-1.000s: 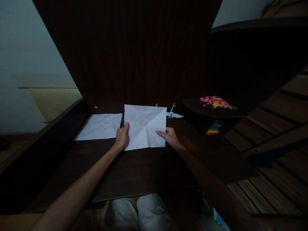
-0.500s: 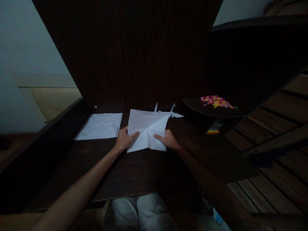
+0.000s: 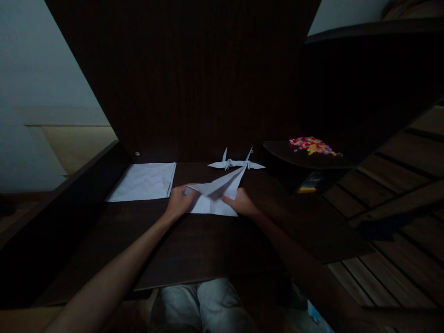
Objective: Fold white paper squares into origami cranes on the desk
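A creased white sheet of paper (image 3: 219, 207) is held between my two hands above the dark desk. Its far left part is folded over toward me, and one corner points up to the far right. My left hand (image 3: 180, 202) grips the left side, thumb on top and fingers underneath. On the right edge my right hand (image 3: 242, 203) pinches the paper the same way. Just beyond the sheet, two white folded paper cranes (image 3: 229, 163) stand side by side against the back panel; the sheet's raised corner overlaps the right one in view.
A stack of white paper sheets (image 3: 144, 181) lies at the left of the desk (image 3: 166, 254). To the right, a low curved shelf (image 3: 277, 155) bears a pile of small pink, red and yellow pieces (image 3: 312, 145). A raised side board (image 3: 69, 199) bounds the left.
The far left part of the sheet, flat before, has been folded over toward me. The left paper crane, formerly covered, now shows. Both hands stay at the sheet's sides.
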Available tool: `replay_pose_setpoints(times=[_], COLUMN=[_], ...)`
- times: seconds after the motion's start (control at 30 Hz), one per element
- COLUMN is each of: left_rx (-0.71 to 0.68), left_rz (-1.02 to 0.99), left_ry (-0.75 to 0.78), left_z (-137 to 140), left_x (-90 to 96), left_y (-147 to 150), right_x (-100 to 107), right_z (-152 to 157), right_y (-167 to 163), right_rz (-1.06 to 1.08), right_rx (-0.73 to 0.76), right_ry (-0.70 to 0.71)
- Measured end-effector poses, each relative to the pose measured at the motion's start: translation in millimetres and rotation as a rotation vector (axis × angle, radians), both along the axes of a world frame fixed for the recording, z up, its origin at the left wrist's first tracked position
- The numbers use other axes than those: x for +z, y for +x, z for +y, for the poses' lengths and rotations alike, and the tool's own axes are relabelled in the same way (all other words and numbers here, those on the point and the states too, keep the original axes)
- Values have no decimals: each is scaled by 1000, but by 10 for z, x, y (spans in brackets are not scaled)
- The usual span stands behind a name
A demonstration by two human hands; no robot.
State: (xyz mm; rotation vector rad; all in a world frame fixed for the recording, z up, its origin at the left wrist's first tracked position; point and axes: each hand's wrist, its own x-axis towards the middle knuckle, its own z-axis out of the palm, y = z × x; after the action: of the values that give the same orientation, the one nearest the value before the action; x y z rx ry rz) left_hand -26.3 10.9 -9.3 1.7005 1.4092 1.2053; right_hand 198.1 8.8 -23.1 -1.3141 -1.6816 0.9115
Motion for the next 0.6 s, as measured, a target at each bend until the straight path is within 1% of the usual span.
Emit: replay_pose_setpoints(times=[0.07,0.13,0.23,0.3,0.47,0.6], left_rx=[61,94,121,128,127,143], left_rz=[29,18,-28,-45,-84,-114], left_ry=[-37,-61,-68,-31,139,171], left_z=[-4,-8,-14,-17,-6,20], left_x=[3,10,30,45,67,65], left_y=[11,15,9,4,-16,-40], right_x=[-14,-27,-27,-11,60,100], right_z=[-3,-2,-4,-13,-52,-65], right_y=[7,17,22,14,-23,-29], right_rz=[-24,-54,-96,-134,-165,-187], right_rx=[-42,-68,-62,-59,-33,14], right_ry=[-10,-20,-26,-25,-26,-41])
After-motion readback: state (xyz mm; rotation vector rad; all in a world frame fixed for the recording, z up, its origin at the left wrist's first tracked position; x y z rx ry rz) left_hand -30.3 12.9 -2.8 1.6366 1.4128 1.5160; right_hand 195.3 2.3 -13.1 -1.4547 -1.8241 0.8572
